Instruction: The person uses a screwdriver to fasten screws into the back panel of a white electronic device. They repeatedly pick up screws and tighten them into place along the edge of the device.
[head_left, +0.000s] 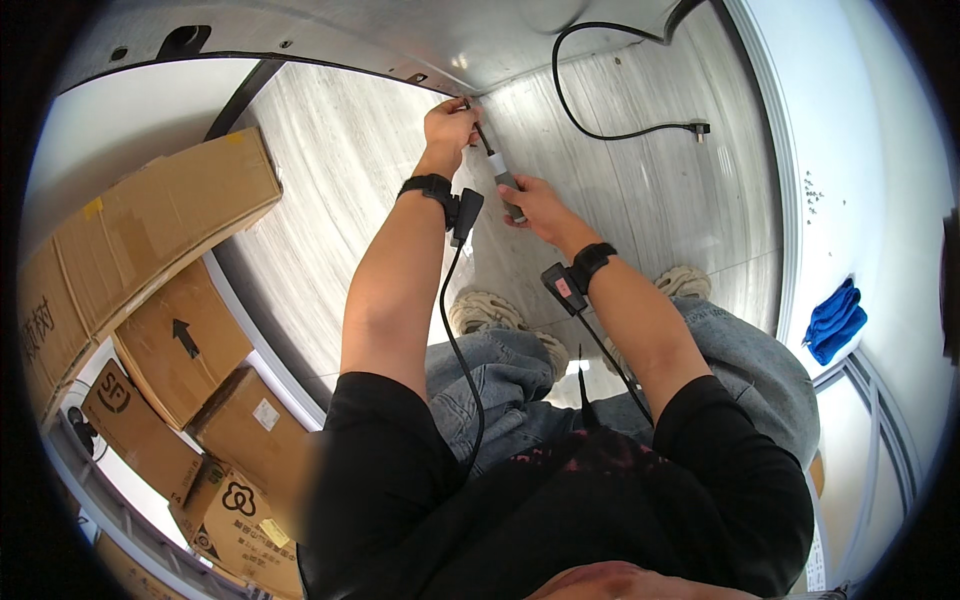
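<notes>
My right hand [538, 205] is wrapped round the grey handle of a screwdriver [508, 188]. Its dark shaft points away from me, up to the lower edge of a silver metal cabinet [370, 32]. By the shaft's far end, at the cabinet's corner, my left hand [450, 128] has its fingers closed together. Whether they pinch the shaft or a small fastener there is hidden. Each wrist wears a black strap with a small cabled device: the left device [466, 216] and the right device [564, 288].
A black power cord [566, 97] curves across the light wood-look floor [330, 130], its plug [700, 131] lying to the right. Cardboard boxes [185, 318] are stacked at the left. A blue cloth [836, 322] lies against the white surface at the right. My shoes [488, 312] are below my hands.
</notes>
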